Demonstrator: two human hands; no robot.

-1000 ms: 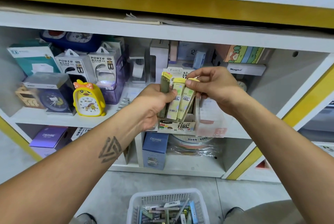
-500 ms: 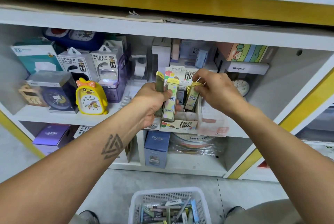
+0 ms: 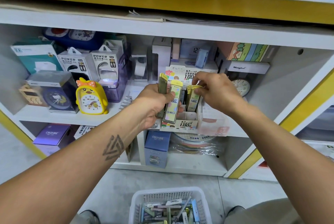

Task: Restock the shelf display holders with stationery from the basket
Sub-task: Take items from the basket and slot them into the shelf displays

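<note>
My left hand (image 3: 153, 105) grips two yellow-capped pencil-lead cases (image 3: 171, 103) upright in front of the cardboard display holder (image 3: 187, 124) on the middle shelf. My right hand (image 3: 215, 90) pinches the yellow cap of another lead case (image 3: 193, 103), which stands in the right side of the holder beside a similar case. The white basket (image 3: 137, 203) sits on the floor below, holding several more pens and lead cases.
A yellow duck alarm clock (image 3: 91, 98), power bank boxes (image 3: 106, 62) and clock boxes fill the shelf to the left. A round clock (image 3: 241, 87) and a pale pink box (image 3: 213, 127) stand to the right. Blue boxes (image 3: 156, 149) sit on the lower shelf.
My right hand took one lead case from the bunch in my left hand and lowered it into the right side of the holder. My left hand stayed put with two cases.
</note>
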